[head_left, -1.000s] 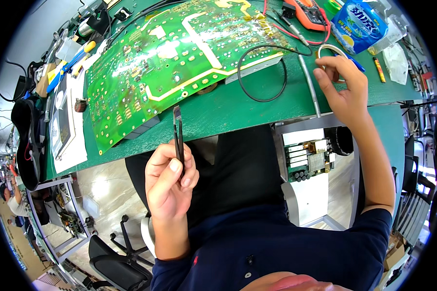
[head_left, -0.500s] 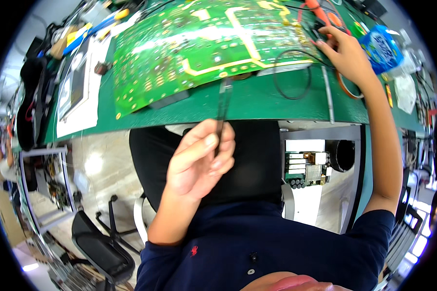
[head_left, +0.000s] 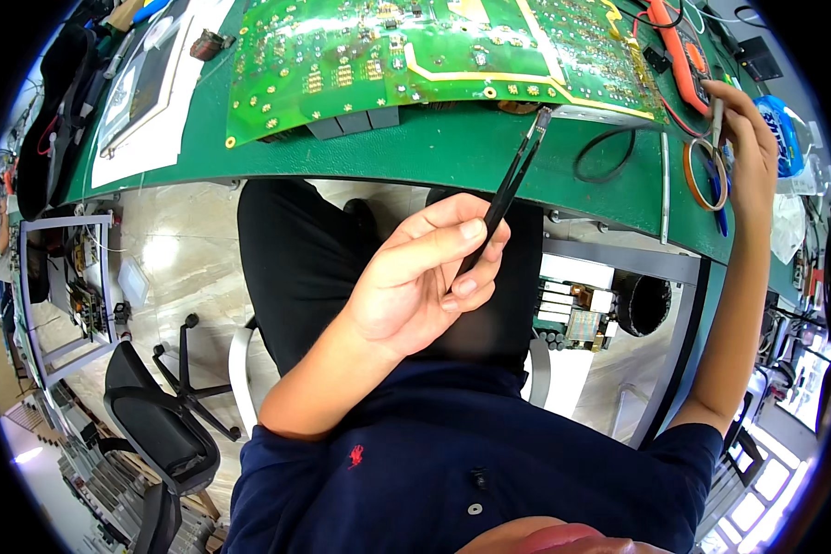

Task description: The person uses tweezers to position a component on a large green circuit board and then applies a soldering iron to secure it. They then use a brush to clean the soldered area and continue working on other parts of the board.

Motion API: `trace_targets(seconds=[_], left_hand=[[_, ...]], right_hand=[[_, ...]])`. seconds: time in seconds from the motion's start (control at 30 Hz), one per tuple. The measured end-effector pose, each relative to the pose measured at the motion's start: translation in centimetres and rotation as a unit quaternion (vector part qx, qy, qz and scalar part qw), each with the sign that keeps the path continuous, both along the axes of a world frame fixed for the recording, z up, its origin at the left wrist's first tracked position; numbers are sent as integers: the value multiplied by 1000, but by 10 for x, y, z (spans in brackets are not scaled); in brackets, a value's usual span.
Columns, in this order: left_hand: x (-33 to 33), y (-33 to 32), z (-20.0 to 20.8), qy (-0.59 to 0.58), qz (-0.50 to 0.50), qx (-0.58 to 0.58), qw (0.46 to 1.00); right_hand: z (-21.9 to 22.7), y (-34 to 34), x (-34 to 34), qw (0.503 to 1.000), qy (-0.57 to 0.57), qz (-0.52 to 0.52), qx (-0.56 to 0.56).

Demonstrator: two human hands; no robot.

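Note:
My left hand (head_left: 425, 272) grips black tweezers (head_left: 503, 198) in front of the bench edge. Their tips (head_left: 542, 118) point up and right, close to the near edge of a large green circuit board (head_left: 360, 69). A small shiny bit seems to sit at the tips, too small to name. Over at the right, my right hand (head_left: 752, 148) is closed with a slim grey tool (head_left: 716, 120) at its fingers; its kind is unclear. Beside that hand lie an orange multimeter (head_left: 681, 60), a roll of tape (head_left: 692, 180) and a blue pen (head_left: 723, 208).
A black cable loop (head_left: 603, 157) and a metal rod (head_left: 665, 189) lie on the green bench mat (head_left: 194, 164). A blue packet (head_left: 778, 137) stands far right. At left are white paper (head_left: 115, 164) and a black case (head_left: 51, 120). A black bin (head_left: 644, 305) is below the bench.
My right hand has moved right, away from the board's corner toward the tape roll, with a slim grey tool now showing. The tweezers in my left hand have tilted rightward. The view has shifted.

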State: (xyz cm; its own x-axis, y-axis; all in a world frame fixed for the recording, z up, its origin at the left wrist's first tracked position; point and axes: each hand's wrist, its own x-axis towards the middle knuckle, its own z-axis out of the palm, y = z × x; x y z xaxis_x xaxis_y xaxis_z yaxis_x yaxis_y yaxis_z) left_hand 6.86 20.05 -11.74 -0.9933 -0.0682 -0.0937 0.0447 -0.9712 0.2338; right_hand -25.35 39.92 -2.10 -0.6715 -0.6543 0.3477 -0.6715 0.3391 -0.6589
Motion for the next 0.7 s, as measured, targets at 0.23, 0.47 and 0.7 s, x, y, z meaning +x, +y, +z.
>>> trace_targets(seconds=[0.23,0.47,0.7], left_hand=[[1,9,-7,-32,26,16,999],[-2,15,-12,-39,29,36,998],[-2,21,-11,-66,30,58,996]], right_hand=[[-8,0,55,955,217,136,-149],[-13,-11,116,976,142,145,-76],[-24,-9,137,968,104,228,11]])
